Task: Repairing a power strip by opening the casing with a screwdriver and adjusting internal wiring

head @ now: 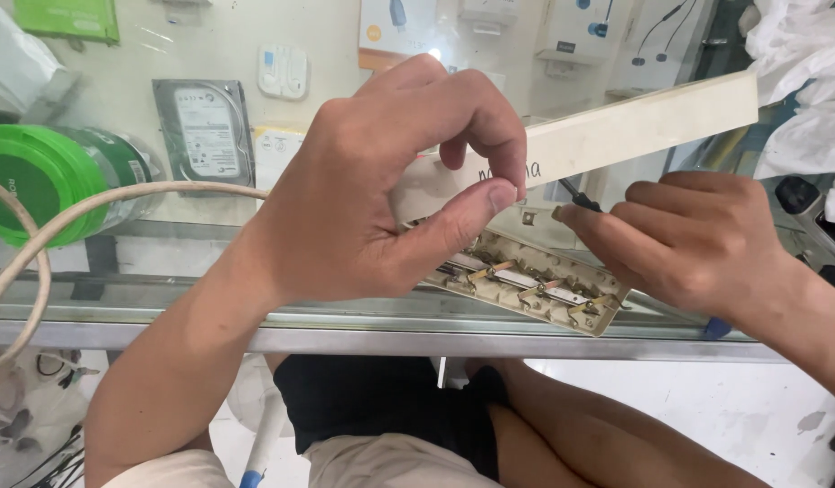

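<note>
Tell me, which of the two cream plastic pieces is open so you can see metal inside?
The lower piece, lying on the glass counter between both hands: brass strips show inside it. The long lid above shows only plain plastic.

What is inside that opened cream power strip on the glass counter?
Inside the power strip, long metal strips and brass contact clips sit in plastic compartments. The left hand covers its left part, and the right hand hides its right end.
</note>
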